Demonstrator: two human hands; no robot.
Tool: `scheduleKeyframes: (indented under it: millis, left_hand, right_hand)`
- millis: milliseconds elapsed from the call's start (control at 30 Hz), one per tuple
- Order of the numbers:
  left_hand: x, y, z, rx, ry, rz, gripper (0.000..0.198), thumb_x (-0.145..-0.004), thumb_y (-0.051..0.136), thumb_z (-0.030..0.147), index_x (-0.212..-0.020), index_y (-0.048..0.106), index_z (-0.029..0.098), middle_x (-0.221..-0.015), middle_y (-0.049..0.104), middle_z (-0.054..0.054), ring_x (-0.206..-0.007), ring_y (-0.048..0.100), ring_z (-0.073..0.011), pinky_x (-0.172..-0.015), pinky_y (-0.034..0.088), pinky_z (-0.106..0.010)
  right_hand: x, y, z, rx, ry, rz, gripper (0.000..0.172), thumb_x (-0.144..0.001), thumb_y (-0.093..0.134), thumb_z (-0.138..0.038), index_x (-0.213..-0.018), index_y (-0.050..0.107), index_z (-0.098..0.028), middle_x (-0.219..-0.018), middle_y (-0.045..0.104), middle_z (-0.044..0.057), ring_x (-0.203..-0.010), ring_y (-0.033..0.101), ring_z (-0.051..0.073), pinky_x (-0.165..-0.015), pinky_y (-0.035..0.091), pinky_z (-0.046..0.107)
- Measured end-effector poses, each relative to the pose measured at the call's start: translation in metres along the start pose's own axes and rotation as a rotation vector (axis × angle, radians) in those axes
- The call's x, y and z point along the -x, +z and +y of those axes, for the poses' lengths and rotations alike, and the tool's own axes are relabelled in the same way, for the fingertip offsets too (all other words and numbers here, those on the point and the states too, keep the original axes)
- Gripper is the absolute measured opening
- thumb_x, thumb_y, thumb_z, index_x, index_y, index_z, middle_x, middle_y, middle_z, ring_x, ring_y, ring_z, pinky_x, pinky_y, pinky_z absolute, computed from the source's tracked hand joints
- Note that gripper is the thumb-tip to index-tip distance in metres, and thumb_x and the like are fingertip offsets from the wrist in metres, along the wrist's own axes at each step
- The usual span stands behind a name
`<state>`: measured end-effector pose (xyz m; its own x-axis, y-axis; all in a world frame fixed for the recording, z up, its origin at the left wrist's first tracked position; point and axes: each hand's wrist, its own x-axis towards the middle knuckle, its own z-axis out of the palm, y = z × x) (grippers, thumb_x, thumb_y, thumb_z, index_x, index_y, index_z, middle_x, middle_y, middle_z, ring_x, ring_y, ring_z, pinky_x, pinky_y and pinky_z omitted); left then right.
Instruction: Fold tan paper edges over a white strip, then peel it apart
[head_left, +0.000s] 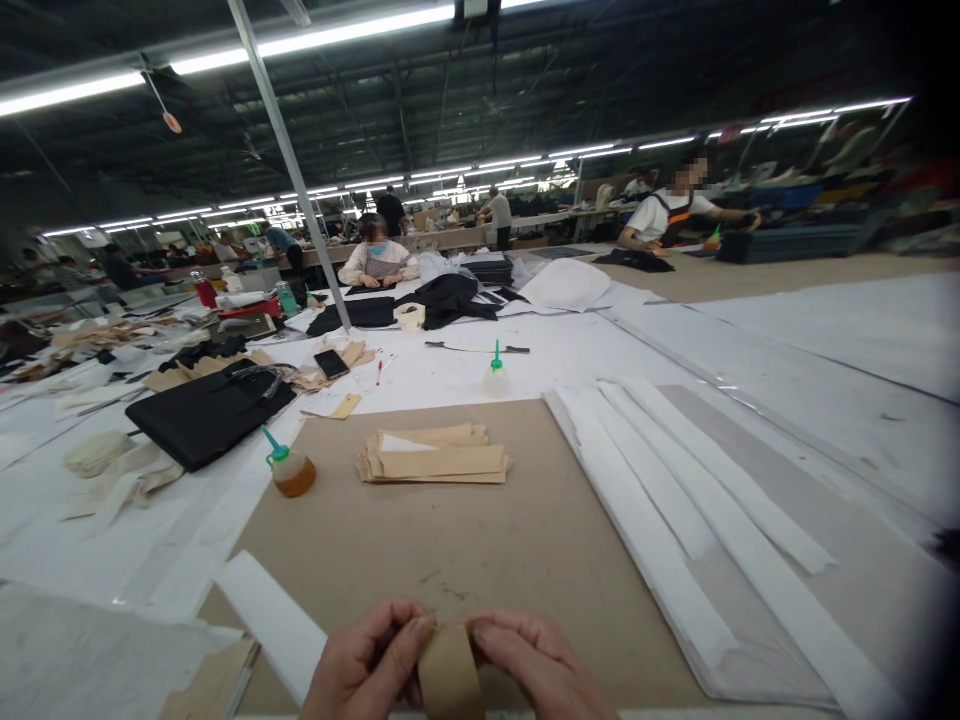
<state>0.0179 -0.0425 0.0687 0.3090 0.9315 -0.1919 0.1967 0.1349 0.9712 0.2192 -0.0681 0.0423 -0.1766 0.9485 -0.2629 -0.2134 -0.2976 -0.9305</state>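
Between my two hands, at the near edge of the brown board (pixel 525 550), is a tan strip (pixel 450 675). The thumb and fingers of my left hand (pixel 375 655) pinch its upper left corner. On the other side, my right hand (pixel 529 655) grips the upper right edge. The strip's lower end runs out of view. Farther up the board lies a stack of similar tan strips (pixel 442 462) with a white piece among them. A white strip (pixel 270 620) rests to the left of my left hand.
A bottle of amber liquid (pixel 294 475) with a green nozzle stands at the board's left. Another green-nozzled bottle (pixel 496 380) is beyond it. Long white strips (pixel 675 480) cover the right side. Left are a black folded item (pixel 210 410) and a phone (pixel 331 364). People work farther back.
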Motion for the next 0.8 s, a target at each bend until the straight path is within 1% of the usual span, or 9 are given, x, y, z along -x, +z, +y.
scheduleKeyframes:
  millis: [100, 167, 267, 400, 467, 533, 600, 700, 800]
  left_hand:
    - [-0.001, -0.002, -0.002, -0.002, -0.009, -0.033, 0.054, -0.084, 0.063, 0.069, -0.083, 0.068, 0.016, -0.065, 0.057, 0.001, -0.061, 0.054, -0.0119, -0.059, 0.041, -0.02]
    - [0.0, -0.001, -0.002, -0.032, -0.009, -0.046, 0.054, -0.085, 0.062, 0.07, -0.083, 0.069, 0.016, -0.064, 0.057, 0.001, -0.062, 0.055, -0.0122, -0.059, 0.042, -0.02]
    - [-0.001, 0.004, -0.003, -0.041, 0.007, 0.0, 0.056, -0.083, 0.062, 0.072, -0.094, 0.07, 0.018, -0.066, 0.059, 0.002, -0.062, 0.057, -0.013, -0.06, 0.044, -0.021]
    - [-0.006, 0.018, -0.015, 0.144, 0.121, 0.07, 0.061, -0.086, 0.06, 0.071, -0.12, 0.065, 0.021, -0.076, 0.063, 0.0, -0.073, 0.059, -0.0157, -0.07, 0.047, -0.025]
    - [-0.009, 0.025, -0.027, 0.297, 0.15, -0.023, 0.067, -0.079, 0.07, 0.069, -0.127, 0.061, 0.022, -0.09, 0.067, -0.004, -0.083, 0.061, -0.0185, -0.078, 0.048, -0.028]
    - [-0.01, 0.029, -0.04, 0.345, 0.086, -0.135, 0.072, -0.068, 0.083, 0.063, -0.124, 0.064, 0.021, -0.099, 0.068, -0.007, -0.086, 0.062, -0.0197, -0.08, 0.048, -0.029]
    - [-0.01, 0.027, -0.049, 0.242, -0.015, -0.176, 0.062, -0.066, 0.086, 0.058, -0.111, 0.07, 0.019, -0.088, 0.069, -0.005, -0.074, 0.059, -0.0158, -0.069, 0.044, -0.025]
    - [-0.01, 0.02, -0.05, 0.156, -0.077, -0.055, 0.051, -0.072, 0.08, 0.061, -0.093, 0.071, 0.015, -0.066, 0.063, 0.0, -0.059, 0.049, -0.01, -0.057, 0.035, -0.021]
    - [-0.013, 0.017, -0.041, 0.284, -0.054, 0.156, 0.052, -0.066, 0.086, 0.059, -0.086, 0.066, 0.015, -0.062, 0.063, 0.001, -0.059, 0.052, -0.0098, -0.057, 0.038, -0.02]
  right_hand:
    - [-0.001, -0.004, -0.001, 0.014, -0.058, -0.072, 0.067, -0.089, 0.054, -0.075, -0.11, 0.075, -0.015, -0.103, 0.074, 0.012, -0.101, 0.066, 0.03, -0.094, 0.047, 0.038]
    - [-0.003, -0.003, -0.002, 0.06, -0.092, -0.16, 0.064, -0.09, 0.053, -0.074, -0.105, 0.074, -0.016, -0.095, 0.074, 0.01, -0.092, 0.066, 0.026, -0.084, 0.049, 0.035]
    - [-0.006, 0.006, -0.001, 0.106, -0.106, -0.148, 0.051, -0.083, 0.068, -0.068, -0.091, 0.073, -0.018, -0.084, 0.074, 0.005, -0.077, 0.065, 0.022, -0.069, 0.047, 0.029]
    - [-0.008, 0.018, -0.004, -0.15, -0.113, 0.006, 0.045, -0.079, 0.077, -0.061, -0.087, 0.07, -0.017, -0.076, 0.072, 0.003, -0.07, 0.064, 0.018, -0.064, 0.048, 0.025]
    - [-0.01, 0.016, -0.01, -0.335, -0.126, 0.154, 0.043, -0.079, 0.079, -0.057, -0.091, 0.069, -0.017, -0.077, 0.071, 0.002, -0.067, 0.064, 0.016, -0.062, 0.049, 0.023]
    - [-0.013, 0.006, -0.017, -0.482, -0.152, 0.321, 0.042, -0.077, 0.083, -0.053, -0.097, 0.069, -0.018, -0.084, 0.073, 0.003, -0.07, 0.065, 0.017, -0.061, 0.052, 0.024]
    - [-0.016, -0.009, -0.021, -0.586, -0.204, 0.457, 0.043, -0.075, 0.086, -0.048, -0.101, 0.071, -0.019, -0.095, 0.074, 0.004, -0.081, 0.068, 0.02, -0.066, 0.056, 0.025]
    - [-0.019, -0.03, -0.02, -0.645, -0.271, 0.546, 0.044, -0.073, 0.087, -0.044, -0.106, 0.073, -0.019, -0.108, 0.074, 0.006, -0.095, 0.069, 0.023, -0.074, 0.06, 0.029]
    - [-0.02, -0.043, -0.009, -0.667, -0.263, 0.557, 0.042, -0.073, 0.088, -0.042, -0.106, 0.074, -0.021, -0.111, 0.074, 0.005, -0.099, 0.069, 0.023, -0.075, 0.061, 0.028]
